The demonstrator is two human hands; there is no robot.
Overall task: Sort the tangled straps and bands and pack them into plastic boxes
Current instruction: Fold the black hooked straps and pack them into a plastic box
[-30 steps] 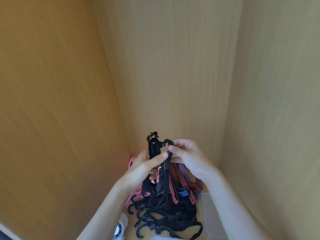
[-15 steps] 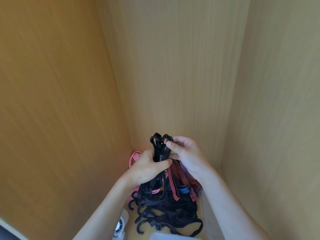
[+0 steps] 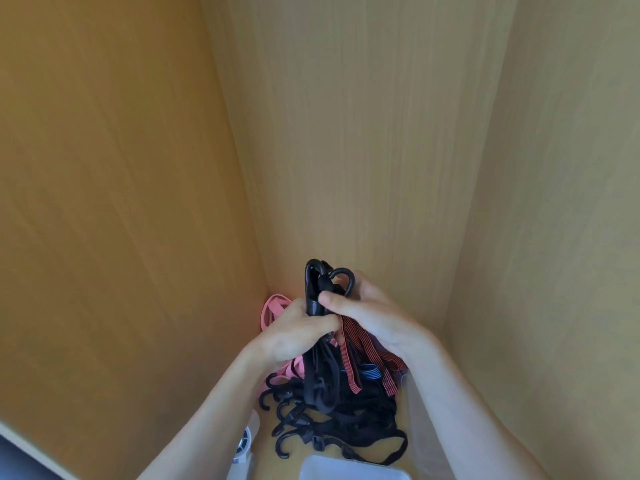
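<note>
Up over the tangled pile [image 3: 349,407] in the cabinet corner, left hand [image 3: 294,337] and right hand [image 3: 377,317] both clutch the black hooked straps [image 3: 313,292]; hooks look likely to snag the striped bands [image 3: 348,355] if yanked.

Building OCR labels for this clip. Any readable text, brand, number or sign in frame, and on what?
No readable text anywhere in the frame.
No print shows on the black hooked straps, red-striped bands, pink band, plastic box or wooden walls.
The round white object at the lower left edge has dark marks, too blurred to tell if they are text.
</note>
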